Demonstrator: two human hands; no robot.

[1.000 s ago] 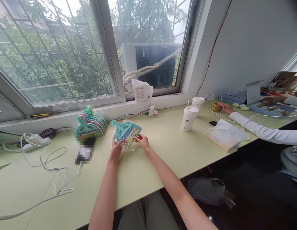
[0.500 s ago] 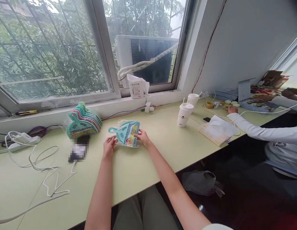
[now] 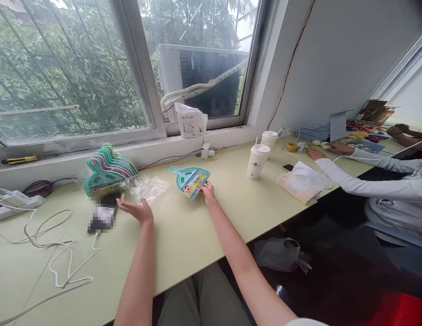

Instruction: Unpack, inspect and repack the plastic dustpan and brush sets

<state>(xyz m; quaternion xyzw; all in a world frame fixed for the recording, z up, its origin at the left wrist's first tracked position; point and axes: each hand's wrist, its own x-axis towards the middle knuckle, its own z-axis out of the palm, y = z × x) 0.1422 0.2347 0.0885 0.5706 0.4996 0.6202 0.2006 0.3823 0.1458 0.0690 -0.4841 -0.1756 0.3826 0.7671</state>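
Observation:
A small teal dustpan with a blue-bristled brush and a printed label (image 3: 186, 177) is tilted just above the table, or resting on it; I cannot tell which. My right hand (image 3: 208, 192) grips its lower right edge. Off to the left, my left hand (image 3: 138, 209) is open with its fingers spread and holds nothing. Just beyond that hand is a crumpled clear plastic bag (image 3: 152, 188). A row of similar dustpan sets (image 3: 110, 170), in teal, pink and green, stands at the back left in clear wrapping.
A blurred-out phone-like object (image 3: 102, 218) lies left with a white cable (image 3: 68, 246) plugged in. White paper cups (image 3: 258, 162) and a tissue pack (image 3: 295, 186) are on the right. Another person's hands (image 3: 315, 154) work farther right. A power strip (image 3: 18, 206) sits far left.
The clear bag has come off the dustpan set and now lies to its left. My left hand has let go and moved left, opening. My right hand still holds the set, now turned.

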